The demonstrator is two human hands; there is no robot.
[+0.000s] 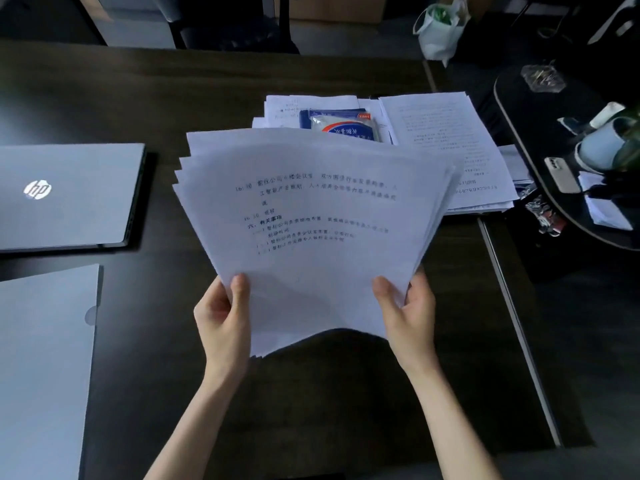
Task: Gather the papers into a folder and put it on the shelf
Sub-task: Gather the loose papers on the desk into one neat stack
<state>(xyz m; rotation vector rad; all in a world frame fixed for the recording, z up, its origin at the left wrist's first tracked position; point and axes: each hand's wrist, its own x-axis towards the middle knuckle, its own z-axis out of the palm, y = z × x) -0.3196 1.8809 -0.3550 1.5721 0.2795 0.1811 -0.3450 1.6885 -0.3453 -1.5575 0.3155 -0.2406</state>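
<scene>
A fanned stack of white printed papers [311,209] is held up above the dark desk in front of me. My left hand [223,317] grips its lower left edge, thumb on top. My right hand [408,310] grips the lower right edge the same way. The sheets are uneven and splay out at the top left. A pale translucent folder [41,358] lies flat on the desk at the lower left, apart from both hands. More papers [446,147] lie stacked at the back right of the desk. No shelf is in view.
A closed grey laptop [69,195] sits at the left. A blue and white packet [343,124] lies on the far paper pile. To the right, a dark round tray [519,98] carries cups and small items. A white bag [440,32] stands behind.
</scene>
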